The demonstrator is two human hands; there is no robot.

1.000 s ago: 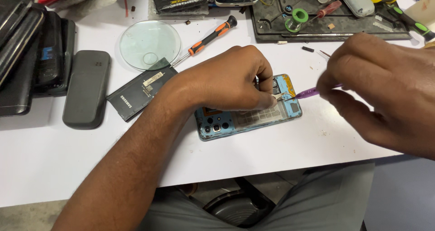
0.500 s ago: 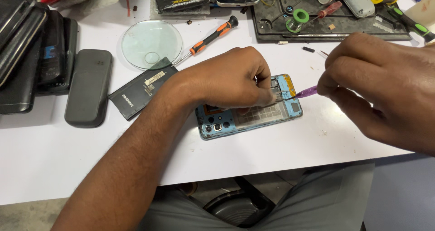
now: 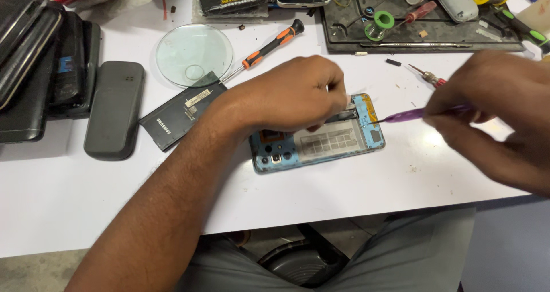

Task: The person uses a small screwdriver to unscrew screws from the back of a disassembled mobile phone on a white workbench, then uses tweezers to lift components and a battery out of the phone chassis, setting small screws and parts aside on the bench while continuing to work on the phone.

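Observation:
An opened light-blue phone frame lies on the white table, its inner parts exposed. My left hand rests over the phone's upper half, fingers pinching a small part at the top edge. My right hand grips a thin purple pry tool, whose tip touches the phone's right end.
A black battery lies left of the phone, by a round glass disc and an orange-black screwdriver. Dark phones are stacked at far left. A dark work mat with solder spools and tools sits at the back.
My right hand with the purple tool has shifted slightly, keeping the tip at the phone's right end. My left hand stays on the phone.

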